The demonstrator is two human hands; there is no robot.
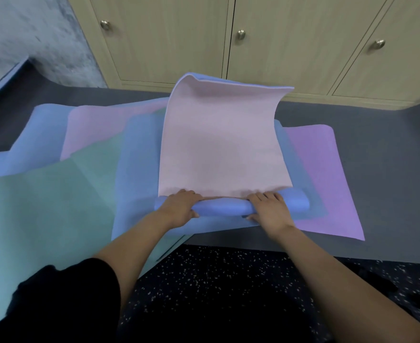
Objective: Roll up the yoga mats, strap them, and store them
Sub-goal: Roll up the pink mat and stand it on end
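Note:
A yoga mat, pink on top and blue underneath (218,149), lies on a pile of other mats. Its near end is wound into a blue roll (223,207). Its far end curls upward, showing the blue back. My left hand (180,206) grips the roll's left part, fingers over the top. My right hand (269,206) grips the roll's right part the same way. Beneath it lie a blue mat (139,154), a teal mat (50,201), a pink mat (92,127) and a purple mat (327,179), all spread flat.
The mats rest on a grey raised platform (382,169) whose front edge meets a dark speckled floor (228,280). Beige cabinet doors with metal knobs (241,34) stand behind. A rough grey wall (30,38) is at the back left.

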